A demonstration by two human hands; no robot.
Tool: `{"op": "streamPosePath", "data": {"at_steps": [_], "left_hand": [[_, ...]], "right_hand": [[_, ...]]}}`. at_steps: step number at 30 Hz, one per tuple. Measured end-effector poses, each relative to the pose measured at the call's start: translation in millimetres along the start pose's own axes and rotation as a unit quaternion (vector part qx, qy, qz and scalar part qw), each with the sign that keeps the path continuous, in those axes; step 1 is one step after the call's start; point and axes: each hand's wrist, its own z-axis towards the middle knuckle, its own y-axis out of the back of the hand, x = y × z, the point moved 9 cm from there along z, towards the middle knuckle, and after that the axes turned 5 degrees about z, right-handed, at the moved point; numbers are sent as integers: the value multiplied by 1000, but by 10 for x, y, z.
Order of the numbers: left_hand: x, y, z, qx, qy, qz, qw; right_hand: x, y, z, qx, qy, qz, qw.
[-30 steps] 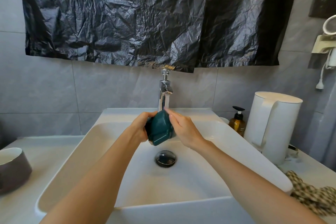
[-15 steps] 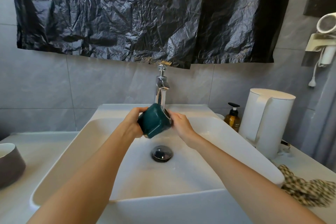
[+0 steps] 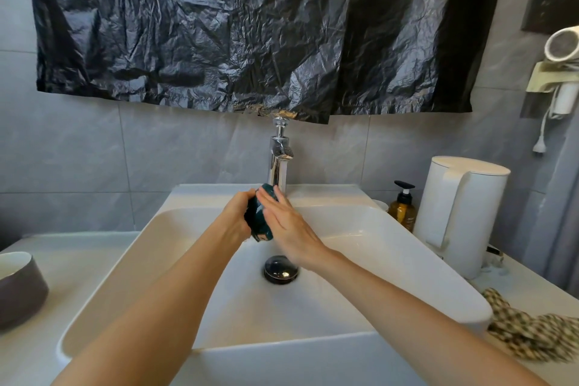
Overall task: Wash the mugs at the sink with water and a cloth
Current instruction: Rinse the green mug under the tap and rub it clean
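Observation:
A dark teal mug [image 3: 260, 222] is held over the white sink [image 3: 407, 247], just under the chrome tap [image 3: 279, 163]. My left hand [image 3: 236, 216] grips the mug from its left side, fingers curled round it. My right hand [image 3: 286, 226] lies flat against the mug's right side with its fingers straight. Most of the mug is hidden between the two hands. A grey mug with a white inside [image 3: 18, 285] stands on the counter at the far left. A checked cloth [image 3: 529, 332] lies bunched on the counter at the right.
A black drain plug [image 3: 281, 269] sits in the basin below the hands. A white kettle [image 3: 460, 213] and an amber pump bottle [image 3: 403, 207] stand right of the sink. Black plastic sheeting [image 3: 250, 28] hangs on the wall above. A hair dryer [image 3: 562, 47] hangs at the upper right.
The mug has been turned upright between the hands and moved closer to the tap. My right hand has shifted from the mug's far end to lie flat along its side.

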Motion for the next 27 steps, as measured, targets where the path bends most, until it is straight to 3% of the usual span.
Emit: {"op": "streamPosePath", "data": {"at_steps": [3,6,8,11,15,22,27], "left_hand": [[7,-72,-33,17,-2,19,1000],[-2,-119,-87,16,-12,27,999],[-6,-95,-83,6,-12,10,1000],[-42,-22,-58,-12,-16,8,1000],[-125,6,-21,-11,-38,14,999],[-248,-20,17,-18,-108,145,983],[-253,-172,-57,14,-138,245,960]], "right_hand": [[-22,174,49,-40,0,26,999],[-278,327,55,-90,-87,115,985],[-417,358,23,-100,-125,93,983],[-377,392,-32,-103,-108,59,987],[-389,504,-13,-150,-111,165,969],[-478,842,-116,-222,-146,123,956],[-422,1011,-3,-244,-105,90,960]]}}
